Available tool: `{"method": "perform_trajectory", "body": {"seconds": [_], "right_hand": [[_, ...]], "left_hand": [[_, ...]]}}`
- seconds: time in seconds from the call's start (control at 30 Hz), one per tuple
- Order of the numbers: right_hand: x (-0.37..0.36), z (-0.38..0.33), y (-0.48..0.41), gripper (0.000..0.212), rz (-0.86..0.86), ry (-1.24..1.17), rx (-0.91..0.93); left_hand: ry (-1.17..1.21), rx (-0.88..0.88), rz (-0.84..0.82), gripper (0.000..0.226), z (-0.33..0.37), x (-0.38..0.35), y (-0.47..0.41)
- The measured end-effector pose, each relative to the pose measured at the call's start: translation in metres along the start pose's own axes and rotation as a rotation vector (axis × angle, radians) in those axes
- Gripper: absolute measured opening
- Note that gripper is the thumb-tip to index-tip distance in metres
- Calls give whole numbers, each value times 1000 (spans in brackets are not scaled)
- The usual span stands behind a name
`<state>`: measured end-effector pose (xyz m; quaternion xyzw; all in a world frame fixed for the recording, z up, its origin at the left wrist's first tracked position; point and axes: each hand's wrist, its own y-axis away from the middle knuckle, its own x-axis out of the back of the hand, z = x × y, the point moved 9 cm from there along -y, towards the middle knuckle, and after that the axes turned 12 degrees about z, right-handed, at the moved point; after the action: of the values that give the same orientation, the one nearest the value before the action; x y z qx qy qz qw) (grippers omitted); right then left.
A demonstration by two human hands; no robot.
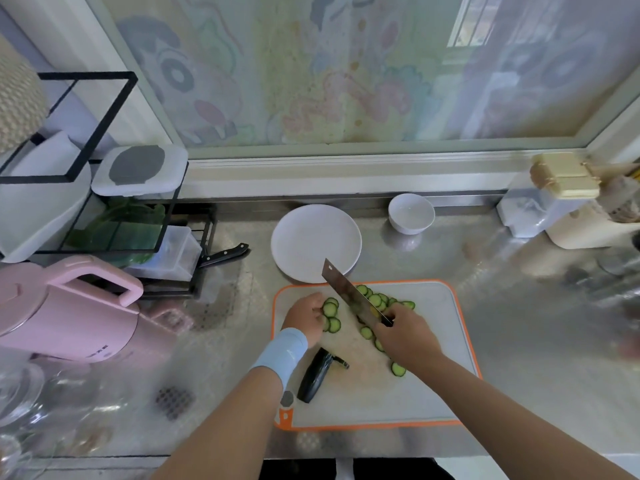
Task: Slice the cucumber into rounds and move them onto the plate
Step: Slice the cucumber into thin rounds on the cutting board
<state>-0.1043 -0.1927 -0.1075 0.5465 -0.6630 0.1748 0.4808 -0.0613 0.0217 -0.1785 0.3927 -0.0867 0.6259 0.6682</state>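
I record a peeler (317,377) lying on the near part of the cutting board (440,386). The left hand (304,318) curls its fingers round several cucumber rounds (330,309); more lie scattered mid-board. The right hand (405,334) grips the knife (349,296), blade tilted above them. The plate (304,237) sits just beyond the board.

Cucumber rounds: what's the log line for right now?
right hand: grips cleaver | left hand: on cucumber rounds | cutting board: rounds scattered | plate: no rounds yet
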Motion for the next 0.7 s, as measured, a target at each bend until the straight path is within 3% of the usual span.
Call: {"method": "perform_trajectory", "body": {"seconds": [0.07, 0.23, 0.3, 0.4, 0.47, 0.6, 0.7], "right_hand": [[1, 5, 3, 20, 8, 9, -10], [4, 8, 14, 23, 19, 72, 41], [-2, 2, 22, 22, -12, 104, 91], [-18, -4, 37, 16, -56, 94, 121], [-26, -3, 45, 16, -77, 51, 108], [-31, 6, 56, 21, -78, -4, 75], [-32, 8, 63, 30, -63, 36, 110]], "left_hand": [[43, 6, -65, 55, 6, -12, 10], [-25, 10, 151, 37, -5, 21, 23], [-158, -4, 99, 35, -12, 23, 38], [-363, -65, -26, 50, -16, 9, 62], [-438, -124, -47, 44, -18, -1, 70], [-313, -72, 60, 16, -25, 11, 72], [-282, 1, 76, 11, -39, 25, 75]]}}
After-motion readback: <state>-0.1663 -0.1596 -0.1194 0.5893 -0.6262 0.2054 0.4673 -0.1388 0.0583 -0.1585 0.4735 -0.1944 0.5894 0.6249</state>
